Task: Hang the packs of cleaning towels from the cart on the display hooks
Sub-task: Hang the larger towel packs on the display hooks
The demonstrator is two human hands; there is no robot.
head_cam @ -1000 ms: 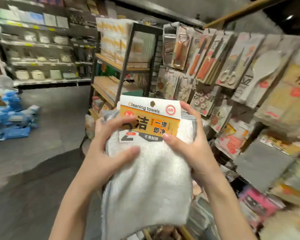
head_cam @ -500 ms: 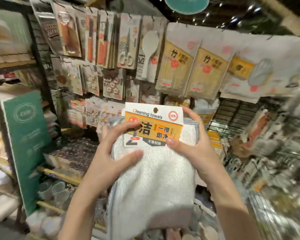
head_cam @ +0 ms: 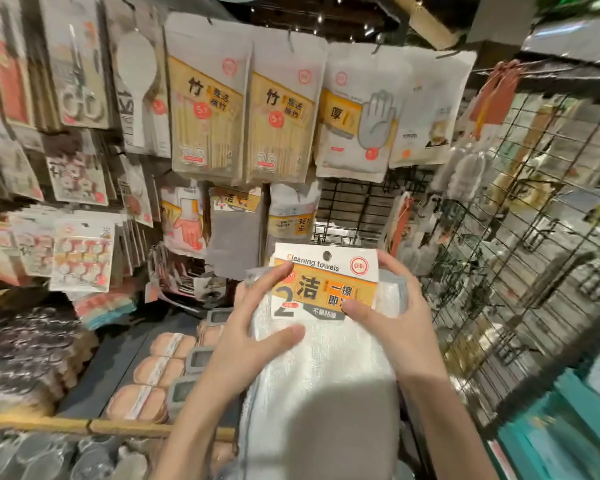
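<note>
Pack of white cleaning towels with an orange-and-white card header (head_cam: 323, 341), held upright at lower centre of the frame, its punched hang hole at the top edge of the card. Left hand (head_cam: 246, 341) grips the pack's left edge, fingers spread, thumb laid across the cloth and forefinger tip on the card. Right hand (head_cam: 395, 327) grips the right edge, thumb pressing the card's lower right corner, fingers curled behind the pack. Just beyond the header's top edge, a bare patch of black wire grid panel (head_cam: 354, 209) shows at centre; the same grid runs down the right side of the frame. Left of that patch hang a grey cloth pack (head_cam: 236, 237) and a white rolled-cloth pack (head_cam: 291, 216). Farther up, two yellow-labelled bamboo packs (head_cam: 208, 109) and a grey glove pack (head_cam: 357, 119) overlap edge to edge. At lower left, a shelf holds peach-coloured round sponges (head_cam: 160, 368).
</note>
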